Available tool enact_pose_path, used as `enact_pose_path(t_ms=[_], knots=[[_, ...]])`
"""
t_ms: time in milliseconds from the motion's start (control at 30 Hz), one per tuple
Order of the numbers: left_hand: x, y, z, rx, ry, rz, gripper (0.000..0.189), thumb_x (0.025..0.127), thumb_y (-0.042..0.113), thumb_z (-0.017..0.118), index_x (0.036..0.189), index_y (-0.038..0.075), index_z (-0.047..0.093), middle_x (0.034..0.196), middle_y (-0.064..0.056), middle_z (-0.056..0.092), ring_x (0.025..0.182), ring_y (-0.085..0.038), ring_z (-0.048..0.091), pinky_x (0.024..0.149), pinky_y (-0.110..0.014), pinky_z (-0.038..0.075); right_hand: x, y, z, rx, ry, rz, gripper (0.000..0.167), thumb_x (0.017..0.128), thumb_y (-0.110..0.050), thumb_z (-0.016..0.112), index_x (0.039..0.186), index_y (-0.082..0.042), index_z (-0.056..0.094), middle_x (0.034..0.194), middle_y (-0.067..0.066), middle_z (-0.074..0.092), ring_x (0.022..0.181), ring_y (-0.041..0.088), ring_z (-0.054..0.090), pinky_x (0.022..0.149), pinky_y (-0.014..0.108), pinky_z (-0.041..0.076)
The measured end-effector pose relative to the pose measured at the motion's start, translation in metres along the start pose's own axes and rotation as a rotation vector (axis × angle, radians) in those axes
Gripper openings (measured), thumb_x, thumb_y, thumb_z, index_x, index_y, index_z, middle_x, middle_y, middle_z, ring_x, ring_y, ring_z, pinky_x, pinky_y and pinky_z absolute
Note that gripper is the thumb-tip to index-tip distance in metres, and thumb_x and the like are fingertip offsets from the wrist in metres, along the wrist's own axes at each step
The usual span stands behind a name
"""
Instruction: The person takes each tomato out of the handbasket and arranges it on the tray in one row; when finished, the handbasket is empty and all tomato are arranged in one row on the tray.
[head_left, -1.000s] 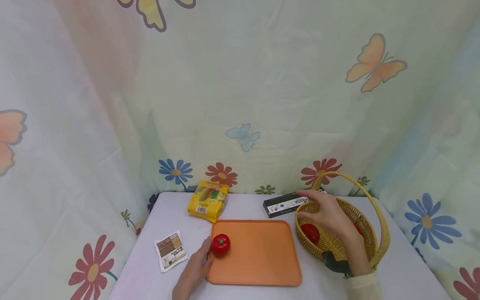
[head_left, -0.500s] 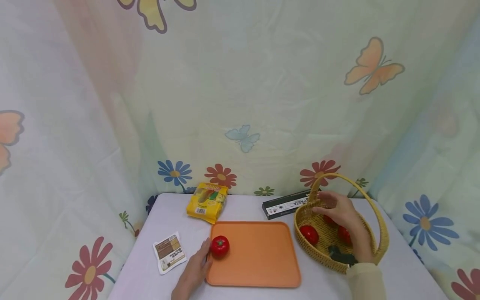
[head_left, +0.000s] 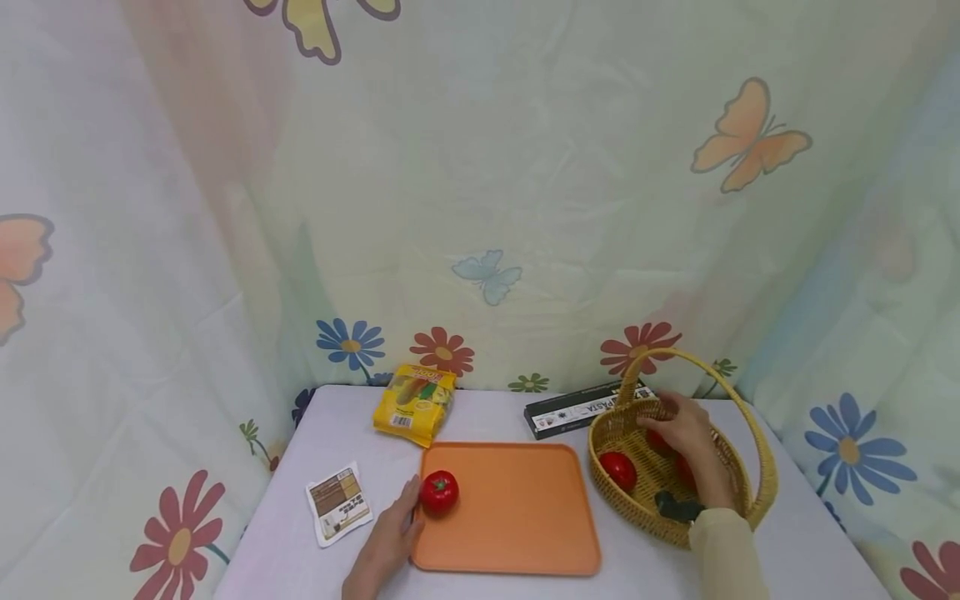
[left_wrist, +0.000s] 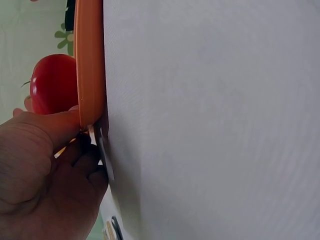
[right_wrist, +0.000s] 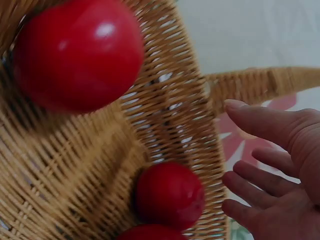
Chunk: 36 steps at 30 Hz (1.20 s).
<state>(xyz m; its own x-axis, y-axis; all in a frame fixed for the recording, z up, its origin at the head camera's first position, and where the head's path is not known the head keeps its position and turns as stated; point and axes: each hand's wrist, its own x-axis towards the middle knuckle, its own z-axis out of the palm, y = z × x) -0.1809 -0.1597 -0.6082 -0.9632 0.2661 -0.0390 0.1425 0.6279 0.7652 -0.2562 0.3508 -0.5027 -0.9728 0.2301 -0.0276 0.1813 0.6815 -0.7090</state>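
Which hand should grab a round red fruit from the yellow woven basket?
The right hand looks better: it is over the yellow woven basket, near a round red fruit, apparently holding nothing. The left hand is farther away, at the edge of the orange rectangular tray.

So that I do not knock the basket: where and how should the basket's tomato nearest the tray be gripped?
Probably across its round sides, coming from above: the tomato lies low in the basket, close to a raised wall that would hinder a sideways approach. In the head view, the arched handle rises behind and right of it, leaving its top open.
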Motion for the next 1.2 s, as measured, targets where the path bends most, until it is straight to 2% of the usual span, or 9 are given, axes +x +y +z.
enact_pose_path(t_ms=[200, 400, 533, 667, 800, 933, 1100, 1200], knots=[[0.001, -0.002, 0.0, -0.009, -0.003, 0.011, 0.068, 0.104, 0.004, 0.067, 0.166, -0.001, 0.037, 0.172, -0.02, 0.037, 0.158, -0.046, 0.033, 0.128, -0.065, 0.028, 0.004, 0.016, 0.007, -0.003, 0.049, -0.004, 0.076, 0.099, -0.02, 0.08, 0.155, 0.011, 0.041, 0.15, 0.041, 0.047, 0.134, 0.057, 0.046, 0.118, 0.073, 0.042], [0.002, -0.003, -0.001, -0.006, -0.013, -0.002, 0.07, 0.105, 0.006, 0.067, 0.167, 0.001, 0.035, 0.172, -0.02, 0.036, 0.159, -0.045, 0.032, 0.128, -0.065, 0.029, 0.001, 0.023, 0.016, 0.053, 0.13, 0.067, 0.072, 0.097, -0.016, 0.08, 0.152, 0.014, 0.043, 0.146, 0.041, 0.05, 0.128, 0.055, 0.049, 0.116, 0.069, 0.047], [0.003, -0.002, -0.002, -0.026, -0.023, -0.015, 0.07, 0.105, 0.008, 0.068, 0.167, 0.002, 0.035, 0.173, -0.019, 0.036, 0.16, -0.044, 0.031, 0.128, -0.065, 0.029, 0.002, 0.025, 0.018, 0.036, 0.142, 0.083, 0.071, 0.096, -0.008, 0.078, 0.152, 0.016, 0.04, 0.145, 0.042, 0.049, 0.128, 0.056, 0.05, 0.116, 0.069, 0.047], [0.002, -0.001, -0.002, -0.032, -0.025, -0.027, 0.07, 0.105, 0.008, 0.068, 0.167, 0.003, 0.035, 0.173, -0.019, 0.036, 0.16, -0.044, 0.031, 0.128, -0.065, 0.029, 0.005, 0.028, 0.019, 0.001, 0.137, 0.071, 0.068, 0.096, -0.004, 0.077, 0.15, 0.018, 0.042, 0.144, 0.044, 0.049, 0.128, 0.058, 0.05, 0.115, 0.07, 0.047], [0.001, -0.001, -0.001, -0.035, -0.028, -0.018, 0.07, 0.105, 0.007, 0.067, 0.167, 0.003, 0.035, 0.173, -0.019, 0.035, 0.16, -0.044, 0.03, 0.128, -0.064, 0.028, 0.008, 0.031, 0.018, -0.066, 0.137, 0.05, 0.058, 0.095, -0.007, 0.078, 0.14, 0.02, 0.053, 0.137, 0.044, 0.054, 0.12, 0.057, 0.053, 0.112, 0.071, 0.048], [0.001, -0.002, -0.002, -0.027, -0.024, -0.014, 0.07, 0.105, 0.007, 0.067, 0.167, 0.003, 0.035, 0.173, -0.019, 0.035, 0.16, -0.044, 0.031, 0.128, -0.065, 0.029, 0.01, 0.033, 0.016, -0.114, 0.132, 0.013, 0.051, 0.094, -0.008, 0.079, 0.132, 0.02, 0.06, 0.133, 0.044, 0.057, 0.12, 0.057, 0.054, 0.111, 0.072, 0.045], [0.0, -0.001, -0.002, -0.02, -0.016, -0.023, 0.071, 0.105, 0.008, 0.067, 0.168, 0.005, 0.035, 0.173, -0.019, 0.036, 0.159, -0.044, 0.032, 0.128, -0.065, 0.029, 0.011, 0.033, 0.015, -0.074, 0.077, 0.047, 0.058, 0.094, -0.01, 0.082, 0.14, 0.016, 0.058, 0.142, 0.043, 0.053, 0.125, 0.057, 0.05, 0.115, 0.072, 0.045], [0.001, -0.001, -0.002, -0.024, -0.017, -0.03, 0.072, 0.104, 0.007, 0.068, 0.168, 0.005, 0.035, 0.173, -0.018, 0.035, 0.16, -0.044, 0.031, 0.128, -0.065, 0.029, 0.012, 0.033, 0.013, -0.106, 0.03, 0.048, 0.065, 0.094, -0.011, 0.083, 0.145, 0.016, 0.053, 0.146, 0.044, 0.049, 0.131, 0.059, 0.046, 0.118, 0.073, 0.041]])
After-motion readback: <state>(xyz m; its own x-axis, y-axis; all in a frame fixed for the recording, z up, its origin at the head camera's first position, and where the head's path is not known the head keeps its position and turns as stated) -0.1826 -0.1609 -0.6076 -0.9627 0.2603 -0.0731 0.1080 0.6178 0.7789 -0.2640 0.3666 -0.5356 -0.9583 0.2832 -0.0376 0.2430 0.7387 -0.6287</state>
